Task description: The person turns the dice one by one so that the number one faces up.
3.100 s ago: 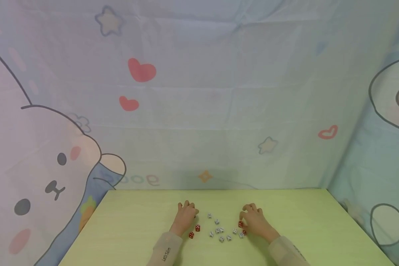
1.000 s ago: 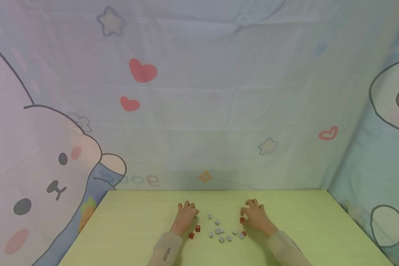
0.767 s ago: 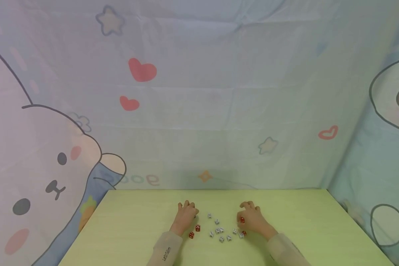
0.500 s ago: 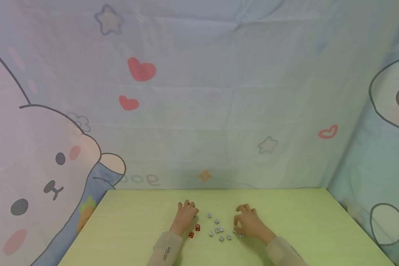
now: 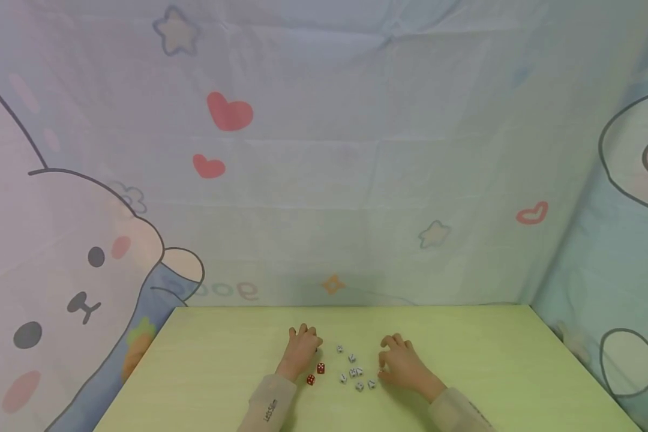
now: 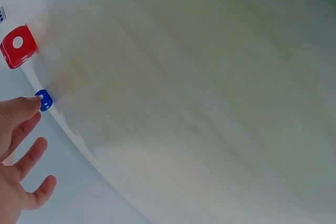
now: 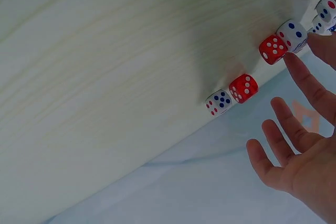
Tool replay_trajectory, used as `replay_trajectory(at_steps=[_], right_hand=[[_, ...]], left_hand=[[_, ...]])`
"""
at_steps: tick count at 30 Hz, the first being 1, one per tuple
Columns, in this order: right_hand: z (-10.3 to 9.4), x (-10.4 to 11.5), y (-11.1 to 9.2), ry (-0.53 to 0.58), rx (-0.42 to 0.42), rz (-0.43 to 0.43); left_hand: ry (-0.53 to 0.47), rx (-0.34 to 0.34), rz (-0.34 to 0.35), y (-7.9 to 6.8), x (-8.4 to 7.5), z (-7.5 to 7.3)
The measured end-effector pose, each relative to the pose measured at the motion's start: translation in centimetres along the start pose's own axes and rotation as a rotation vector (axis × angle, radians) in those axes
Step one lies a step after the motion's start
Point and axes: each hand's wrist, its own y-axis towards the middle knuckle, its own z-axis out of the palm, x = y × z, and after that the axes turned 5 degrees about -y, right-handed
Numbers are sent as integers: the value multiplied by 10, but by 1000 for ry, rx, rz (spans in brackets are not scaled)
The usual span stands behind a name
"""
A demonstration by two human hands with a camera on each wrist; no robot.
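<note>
My left hand [image 5: 299,351] pinches a small blue die [image 6: 44,100] between thumb and forefinger; the other fingers are loosely spread. Two red dice [image 5: 321,368] lie by that wrist in the head view. On the right, my right hand [image 5: 407,368] has thumb and forefinger on a white die [image 7: 292,33], its other fingers apart. A red die [image 7: 272,49] sits right against that white one. Beside these, another red die [image 7: 243,88] and a white die with blue and red pips [image 7: 218,102] stand side by side; the right hand covers them in the head view.
Between the hands, several white dice [image 5: 353,372] lie scattered on the pale yellow-green table [image 5: 221,360]. A cloth backdrop [image 5: 324,228] with cartoon prints hangs behind the table's far edge.
My right hand has let go of a red die, shifted left and toward me, and taken a white die, which has moved slightly away from me. The left hand has stayed still.
</note>
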Motion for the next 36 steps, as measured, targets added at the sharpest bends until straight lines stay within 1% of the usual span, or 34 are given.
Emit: replay_trajectory(at_steps=[6, 12, 20, 24, 33, 36], right_hand=[[3, -4, 4, -25, -7, 27], [4, -6, 6, -30, -17, 26], [8, -8, 5, -78, -50, 31], [10, -11, 5, -69, -54, 31], [13, -16, 3, -65, -32, 46], [12, -16, 3, -46, -37, 46]], left_hand=[[8, 5, -2, 2, 1, 1], [-1, 8, 1, 2, 0, -1], [-11, 10, -2, 0, -1, 0], [-9, 5, -3, 1, -1, 1], [-4, 8, -5, 1, 0, 2], [-4, 9, -5, 1, 0, 2]])
